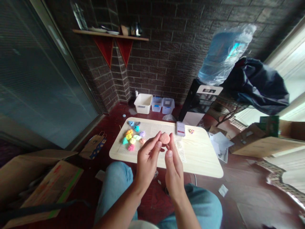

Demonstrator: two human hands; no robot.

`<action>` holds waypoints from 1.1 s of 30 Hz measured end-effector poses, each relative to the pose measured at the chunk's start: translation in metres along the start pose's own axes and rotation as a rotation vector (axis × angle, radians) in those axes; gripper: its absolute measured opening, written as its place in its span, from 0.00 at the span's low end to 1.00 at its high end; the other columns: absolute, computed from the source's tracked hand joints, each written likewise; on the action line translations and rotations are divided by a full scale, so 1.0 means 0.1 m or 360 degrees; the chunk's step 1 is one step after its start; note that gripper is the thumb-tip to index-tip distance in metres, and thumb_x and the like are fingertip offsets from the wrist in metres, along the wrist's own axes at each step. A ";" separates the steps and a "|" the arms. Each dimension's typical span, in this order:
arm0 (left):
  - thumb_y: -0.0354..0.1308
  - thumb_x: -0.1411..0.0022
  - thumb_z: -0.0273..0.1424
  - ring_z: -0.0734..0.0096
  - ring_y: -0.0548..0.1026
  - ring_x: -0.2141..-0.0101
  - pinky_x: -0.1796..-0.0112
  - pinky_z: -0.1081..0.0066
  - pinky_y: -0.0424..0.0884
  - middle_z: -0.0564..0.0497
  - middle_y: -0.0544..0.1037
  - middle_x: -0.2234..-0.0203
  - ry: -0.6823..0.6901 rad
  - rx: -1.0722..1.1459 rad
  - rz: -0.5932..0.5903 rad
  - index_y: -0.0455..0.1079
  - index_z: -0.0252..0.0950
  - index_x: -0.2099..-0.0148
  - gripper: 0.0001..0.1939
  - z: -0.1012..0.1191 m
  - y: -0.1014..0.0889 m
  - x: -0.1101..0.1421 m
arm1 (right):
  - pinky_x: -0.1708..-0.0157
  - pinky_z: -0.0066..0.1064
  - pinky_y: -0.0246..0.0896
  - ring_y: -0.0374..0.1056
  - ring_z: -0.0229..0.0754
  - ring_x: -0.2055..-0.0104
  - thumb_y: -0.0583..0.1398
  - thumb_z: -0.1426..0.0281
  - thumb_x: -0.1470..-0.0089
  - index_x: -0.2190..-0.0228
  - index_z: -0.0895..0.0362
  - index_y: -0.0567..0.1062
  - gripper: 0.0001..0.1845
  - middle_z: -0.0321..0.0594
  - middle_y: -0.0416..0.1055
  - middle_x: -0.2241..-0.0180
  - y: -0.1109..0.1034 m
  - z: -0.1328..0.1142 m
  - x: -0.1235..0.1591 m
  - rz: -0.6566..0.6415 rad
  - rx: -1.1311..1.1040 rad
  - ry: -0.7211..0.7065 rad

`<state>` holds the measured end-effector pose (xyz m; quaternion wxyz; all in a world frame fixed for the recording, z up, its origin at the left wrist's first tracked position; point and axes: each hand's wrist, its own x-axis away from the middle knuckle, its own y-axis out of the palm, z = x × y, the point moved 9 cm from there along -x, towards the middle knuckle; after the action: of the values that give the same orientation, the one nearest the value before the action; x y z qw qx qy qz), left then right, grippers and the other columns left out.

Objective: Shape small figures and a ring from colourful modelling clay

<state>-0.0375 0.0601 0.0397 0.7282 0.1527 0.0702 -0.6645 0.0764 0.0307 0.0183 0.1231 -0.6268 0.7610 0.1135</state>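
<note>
A flattened, round lump of peach-coloured modelling clay (164, 138) is held up over the front of the table. My left hand (147, 160) is closed on its left side, fingertips and thumb pinching the edge. From the right, the fingers of my right hand (174, 168) press against the opposite edge, with the thumb lower down. Behind and left of my hands, several coloured clay lumps lie on bubble wrap, among them a pink one (131, 147), a yellow one (129, 136) and a lilac one (142, 134). A small multicoloured clay ball (191, 131) sits farther right.
A phone (180, 128) lies at the back of the pale table (202, 159). Beyond it stand a white bin (143, 104), blue plastic boxes (162, 105) and a water dispenser (199, 98). Cardboard boxes flank both sides, and a paper bag (92, 145) is on the floor at left.
</note>
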 end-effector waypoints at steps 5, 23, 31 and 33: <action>0.56 0.34 0.32 0.67 0.75 0.48 0.48 0.71 0.71 0.49 0.78 0.49 0.0150 -0.0128 -0.0023 0.70 0.41 0.42 0.18 0.07 0.02 0.01 | 0.32 0.50 0.38 0.43 0.45 0.30 0.48 0.61 0.33 0.36 0.45 0.53 0.27 0.34 0.47 0.32 0.03 -0.03 0.01 -0.0043 0.0036 -0.0050; 0.57 0.35 0.35 0.62 0.74 0.48 0.49 0.67 0.72 0.48 0.78 0.49 0.0112 -0.0197 0.0091 0.71 0.42 0.43 0.18 0.03 -0.05 0.02 | 0.32 0.50 0.36 0.35 0.45 0.29 0.43 0.59 0.33 0.34 0.45 0.42 0.29 0.34 0.38 0.30 0.12 -0.08 0.07 -0.0185 0.0205 -0.0114; 0.57 0.35 0.34 0.64 0.75 0.49 0.48 0.68 0.71 0.49 0.78 0.49 0.0181 -0.0241 0.0093 0.71 0.46 0.44 0.17 0.04 -0.05 0.03 | 0.32 0.48 0.35 0.34 0.44 0.28 0.44 0.59 0.33 0.33 0.45 0.41 0.30 0.34 0.38 0.30 0.13 -0.07 0.08 -0.0187 0.0207 -0.0115; 0.57 0.35 0.34 0.64 0.75 0.49 0.49 0.68 0.72 0.49 0.78 0.50 0.0155 -0.0221 0.0080 0.72 0.45 0.44 0.17 0.03 -0.04 0.02 | 0.32 0.48 0.35 0.34 0.44 0.28 0.44 0.59 0.33 0.33 0.45 0.41 0.30 0.34 0.39 0.30 0.14 -0.06 0.09 -0.0186 0.0207 -0.0111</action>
<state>-0.0420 0.0571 0.0418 0.7492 0.1356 0.1476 -0.6313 0.0609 0.0227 0.0216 0.1963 -0.6565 0.7242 0.0780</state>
